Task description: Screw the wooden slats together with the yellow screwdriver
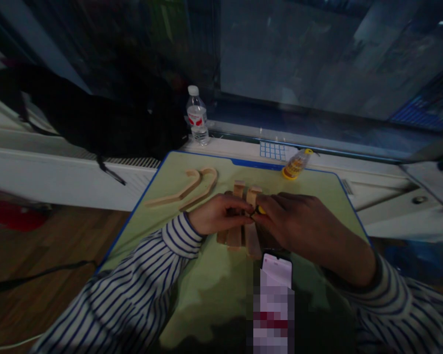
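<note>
A wooden assembly of pale strips on darker cross pieces (234,238) lies on the table between my hands. My right hand (299,221) is closed round a yellow-handled tool (261,210), mostly hidden by my fingers; its dark end points at the wood. My left hand (221,214) reaches over the strips from the left, its thumb and fingertips pinched together by the tool's end. What those fingertips hold is too small to make out. Two hook-shaped wooden strips (173,196) rest apart to the left.
A phone (277,270) lies near me on the pale green table (206,305). At the far edge stands a clear container with yellow ends (297,164). On the sill are a water bottle (197,118), a gridded sheet (272,150) and a black bag (125,123).
</note>
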### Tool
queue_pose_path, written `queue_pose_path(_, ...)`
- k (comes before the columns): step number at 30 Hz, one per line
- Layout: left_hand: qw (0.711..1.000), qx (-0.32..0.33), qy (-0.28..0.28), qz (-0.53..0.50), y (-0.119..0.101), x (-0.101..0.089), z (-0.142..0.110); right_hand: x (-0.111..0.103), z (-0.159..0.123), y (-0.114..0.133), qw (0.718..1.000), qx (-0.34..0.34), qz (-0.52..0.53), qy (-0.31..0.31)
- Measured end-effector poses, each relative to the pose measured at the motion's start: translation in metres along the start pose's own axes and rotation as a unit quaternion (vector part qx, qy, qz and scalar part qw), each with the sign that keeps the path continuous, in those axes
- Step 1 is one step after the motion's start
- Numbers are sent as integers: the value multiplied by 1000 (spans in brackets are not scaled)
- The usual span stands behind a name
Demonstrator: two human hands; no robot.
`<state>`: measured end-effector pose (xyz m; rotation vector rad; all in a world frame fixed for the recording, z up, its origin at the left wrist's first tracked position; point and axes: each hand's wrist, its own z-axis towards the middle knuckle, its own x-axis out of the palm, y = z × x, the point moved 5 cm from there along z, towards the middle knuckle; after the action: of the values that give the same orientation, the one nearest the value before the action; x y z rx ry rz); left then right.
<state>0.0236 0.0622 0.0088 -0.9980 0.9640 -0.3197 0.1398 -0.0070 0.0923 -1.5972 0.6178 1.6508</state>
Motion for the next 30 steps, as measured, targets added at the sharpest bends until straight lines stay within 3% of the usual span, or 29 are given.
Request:
queue_pose_path(3,998,-52,-34,14,12,-15,-4,0,0,-1,999,4,33,5)
queue_pose_path(8,979,-133,-101,121,33,-33,-6,6,1,-6,996,7,87,26)
queue_pose_path(13,981,-98,-120,118,35,-25,-1,10,2,-10,994,8,107,33)
queue_pose_path(19,995,-65,-77,10,41,-14,1,9,2,-9,990,10,134,35)
queue_pose_path(30,988,-93,-98,69,50,-15,-4,11,-1,-3,986,37,163,6)
